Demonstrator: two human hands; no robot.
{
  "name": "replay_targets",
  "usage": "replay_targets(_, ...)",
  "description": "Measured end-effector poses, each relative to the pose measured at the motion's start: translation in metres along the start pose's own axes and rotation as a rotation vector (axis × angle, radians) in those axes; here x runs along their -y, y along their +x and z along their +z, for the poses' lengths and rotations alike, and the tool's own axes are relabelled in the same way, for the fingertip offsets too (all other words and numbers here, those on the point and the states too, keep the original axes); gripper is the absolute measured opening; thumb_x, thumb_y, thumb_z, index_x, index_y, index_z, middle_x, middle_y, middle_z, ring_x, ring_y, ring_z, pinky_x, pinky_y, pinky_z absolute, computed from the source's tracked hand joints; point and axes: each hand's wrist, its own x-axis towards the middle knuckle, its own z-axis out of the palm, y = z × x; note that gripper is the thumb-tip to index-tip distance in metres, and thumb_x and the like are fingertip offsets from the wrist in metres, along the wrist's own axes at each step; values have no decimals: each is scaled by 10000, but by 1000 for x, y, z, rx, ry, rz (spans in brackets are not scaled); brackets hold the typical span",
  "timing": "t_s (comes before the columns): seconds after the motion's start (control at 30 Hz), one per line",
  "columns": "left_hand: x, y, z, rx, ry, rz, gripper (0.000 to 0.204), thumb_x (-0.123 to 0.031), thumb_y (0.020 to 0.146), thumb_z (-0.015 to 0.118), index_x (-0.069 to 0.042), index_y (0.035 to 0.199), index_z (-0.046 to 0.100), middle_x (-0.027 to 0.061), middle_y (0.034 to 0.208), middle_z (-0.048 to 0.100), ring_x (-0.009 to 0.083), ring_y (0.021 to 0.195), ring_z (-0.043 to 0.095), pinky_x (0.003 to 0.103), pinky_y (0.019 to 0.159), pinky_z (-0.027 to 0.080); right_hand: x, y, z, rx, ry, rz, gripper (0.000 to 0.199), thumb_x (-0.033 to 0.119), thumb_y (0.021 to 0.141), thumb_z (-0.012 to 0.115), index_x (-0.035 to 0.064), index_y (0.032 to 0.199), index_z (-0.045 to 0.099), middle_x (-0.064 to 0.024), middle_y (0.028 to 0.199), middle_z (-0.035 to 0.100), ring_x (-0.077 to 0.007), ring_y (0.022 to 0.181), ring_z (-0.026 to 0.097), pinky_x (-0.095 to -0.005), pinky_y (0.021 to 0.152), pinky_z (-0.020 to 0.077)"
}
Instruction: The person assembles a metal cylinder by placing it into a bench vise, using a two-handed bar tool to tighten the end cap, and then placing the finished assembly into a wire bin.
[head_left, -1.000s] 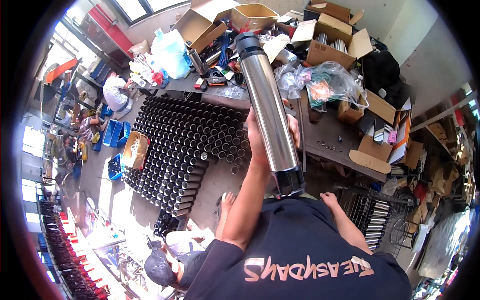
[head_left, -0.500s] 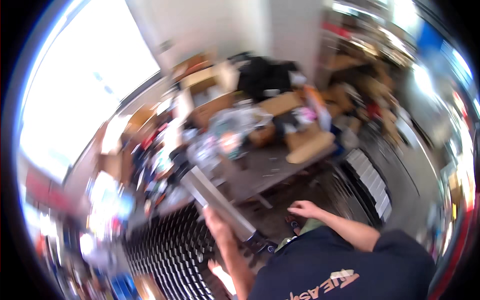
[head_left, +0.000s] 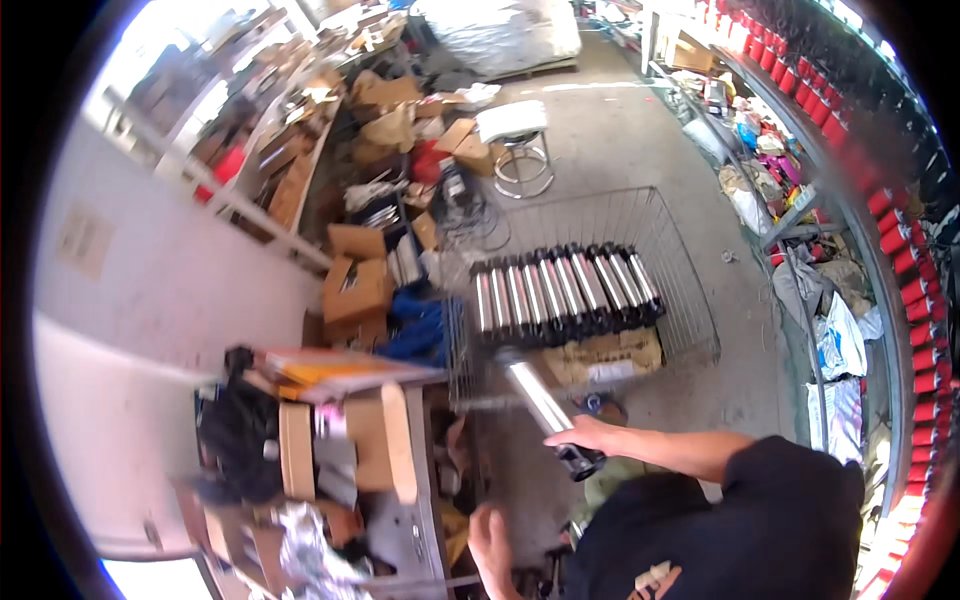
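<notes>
The right hand (head_left: 590, 436) is closed around a long steel tube (head_left: 545, 405) with a black end cap — the grip sits low on the tube, just above that cap, which pokes out below the fingers. The tube slants up and to the left from the hand, and its shiny upper end reaches the near left corner of a wire basket (head_left: 690, 270) standing on the concrete floor (head_left: 620, 150). It is blurred, so finer detail on it cannot be made out.

Inside the basket, a row of like tubes (head_left: 565, 290) lies side by side, black caps at both ends, resting on a cardboard box (head_left: 605, 358) against the basket's near side.

The left hand (head_left: 492, 545) is low in the view, beside the right edge of the tabletop (head_left: 425, 500). It holds nothing that can be seen, and whether its fingers are curled or spread cannot be told.

The tabletop carries open cardboard boxes (head_left: 345, 440) and crumpled clear plastic bags (head_left: 300, 545). More cartons (head_left: 355, 285) are stacked on the floor along the wall to the left of the basket. A white stool (head_left: 518, 135) stands beyond the basket's far side, well apart from both hands.
</notes>
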Motion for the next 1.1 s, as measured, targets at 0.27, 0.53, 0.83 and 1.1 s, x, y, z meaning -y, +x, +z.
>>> replay_targets(0.27,148,33,131,200,-32,-619,279,-198,982,636,39,1129,652,144,971,727,157,840,677,303,674,538,28,214,-323,-779,-697,291,804,525,690,805,-60,1208,612,-254,1145,693,-372,1026,694,-438,889,552)
replay_targets(0.53,202,3,147,73,168,-1017,359,-338,992,599,-18,1146,652,104,899,700,203,765,657,330,636,547,-17,410,-437,-851,-680,270,819,460,902,652,28,1515,320,-263,1397,548,-394,1282,554,-499,1081,428)
replay_targets(0.83,336,-102,124,-175,59,-866,285,-244,976,584,13,960,705,102,746,707,162,661,667,312,570,526,-45,376,-327,-936,-619,-315,403,265,945,621,24,1267,615,-202,1179,697,-319,1125,665,-414,962,508)
replay_targets(1.1,465,-145,37,-516,-40,-1054,387,-378,852,651,-14,955,736,261,975,711,395,948,699,477,865,551,-47,167,115,-20,-812,-648,260,138,991,620,-3,1210,616,-49,1037,658,-111,905,603,-249,818,491)
